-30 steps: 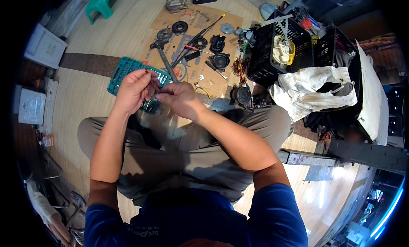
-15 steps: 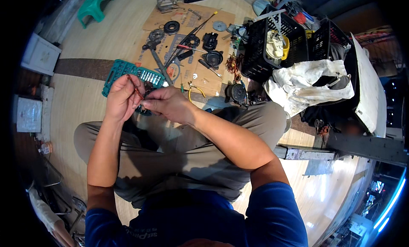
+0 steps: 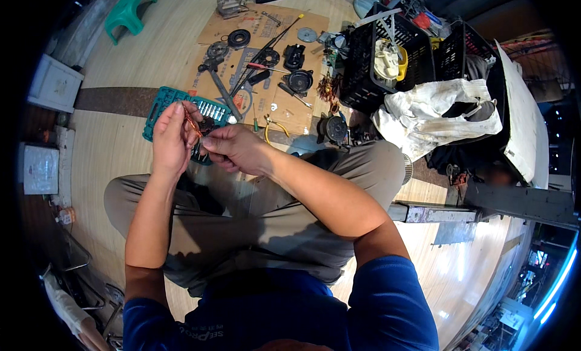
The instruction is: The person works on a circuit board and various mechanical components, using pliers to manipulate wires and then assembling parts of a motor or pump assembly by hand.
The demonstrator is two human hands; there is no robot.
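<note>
Both hands are raised in front of my crossed legs, close together. In my left hand (image 3: 170, 139), thumb and fingers close on a reddish strand of copper wire (image 3: 192, 124). The fingertips of my right hand (image 3: 236, 148) pinch at the lower end of this wire; exactly what lies between them is partly hidden. Just past the fingers shows a dark part (image 3: 209, 123), mostly covered. Beneath and beyond the hands lies an open teal socket set case (image 3: 158, 109) with silver sockets. Yellow-handled pliers (image 3: 278, 128) rest to the right of it.
A cardboard sheet (image 3: 287, 105) carries several dark motor parts, a red screwdriver (image 3: 266, 67) and a long black rod. More copper wire (image 3: 328, 89) lies at its right edge. Black crates (image 3: 363, 78) and a white cloth (image 3: 423, 118) stand right; a green stool (image 3: 128, 15) is far left.
My view has shifted slightly. The copper wire shows more clearly between my fingers, and my right fingertips sit a little lower along it. Both hands keep their grip.
</note>
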